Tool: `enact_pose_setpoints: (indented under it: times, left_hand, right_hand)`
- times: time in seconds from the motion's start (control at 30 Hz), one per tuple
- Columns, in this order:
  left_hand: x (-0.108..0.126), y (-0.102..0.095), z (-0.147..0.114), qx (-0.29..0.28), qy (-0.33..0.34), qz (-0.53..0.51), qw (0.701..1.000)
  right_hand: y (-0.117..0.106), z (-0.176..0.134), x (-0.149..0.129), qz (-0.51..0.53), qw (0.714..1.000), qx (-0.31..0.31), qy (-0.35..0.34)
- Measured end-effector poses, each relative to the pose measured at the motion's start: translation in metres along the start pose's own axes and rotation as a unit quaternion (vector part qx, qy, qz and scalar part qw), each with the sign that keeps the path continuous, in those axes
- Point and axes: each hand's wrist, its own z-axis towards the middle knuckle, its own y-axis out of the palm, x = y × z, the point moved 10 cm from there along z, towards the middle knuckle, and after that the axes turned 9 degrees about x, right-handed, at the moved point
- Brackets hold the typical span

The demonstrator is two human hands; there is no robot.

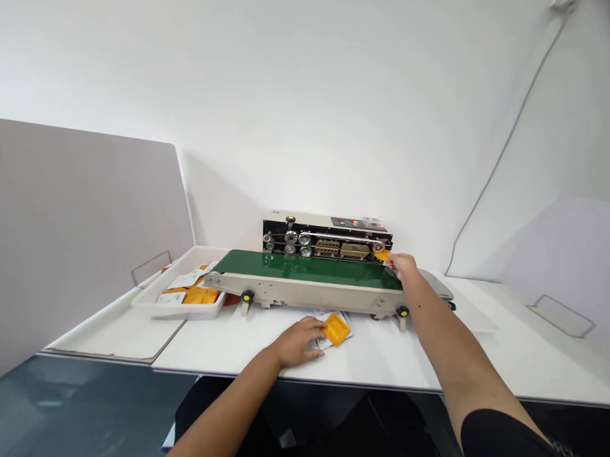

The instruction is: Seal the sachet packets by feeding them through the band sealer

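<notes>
My right hand (402,265) reaches to the right end of a band sealing machine (330,237). Its fingers pinch a small orange packet (382,254), which sits against the machine's rollers. On the white table, in front of the machine's green conveyor belt (301,267), lies another orange packet (337,329) on top of white-faced packets. My left hand (300,343) rests beside this stack, thumb and fingers apart, fingertips at the packet's left edge. Whether they press on it I cannot tell.
A white plastic bin (188,311) with several orange and white packets stands at the belt's left end. Grey-white panels (84,216) flank the table on both sides. A cable (507,148) runs down the wall at the right.
</notes>
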Motion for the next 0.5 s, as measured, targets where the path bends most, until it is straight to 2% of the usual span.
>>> enact_pose_setpoints:
  times: [0.07,0.13,0.17,0.23,0.3,0.37,0.43,0.5]
  left_hand:
    - [0.0,0.0,0.0,0.001,-0.001,0.003,1.0]
    - [0.001,-0.002,0.0,0.005,0.001,0.006,1.0]
    - [0.002,-0.003,0.001,0.008,0.003,0.009,1.0]
    - [0.003,-0.006,0.003,0.014,0.006,0.016,1.0]
    - [0.003,-0.007,0.004,0.019,0.009,0.021,1.0]
    - [0.002,-0.006,0.004,0.019,0.01,0.024,0.999]
    - [-0.003,-0.003,0.004,0.014,-0.001,0.034,0.999]
    - [-0.01,0.001,0.002,0.007,-0.025,0.051,0.998]
  right_hand:
    - [-0.002,-0.003,-0.006,-0.024,1.0,0.005,-0.011]
    - [-0.015,-0.011,-0.018,-0.058,0.996,0.041,-0.053]
    - [-0.025,-0.019,-0.027,-0.08,0.989,0.077,-0.098]
    - [-0.044,-0.051,-0.046,-0.12,0.956,0.158,-0.216]
    - [-0.052,-0.098,-0.048,-0.127,0.919,0.189,-0.321]
    - [-0.043,-0.147,-0.025,-0.102,0.914,0.125,-0.373]
    - [-0.02,-0.197,0.009,-0.105,0.904,-0.003,-0.415]
    - [0.009,-0.247,0.046,-0.132,0.862,-0.145,-0.467]
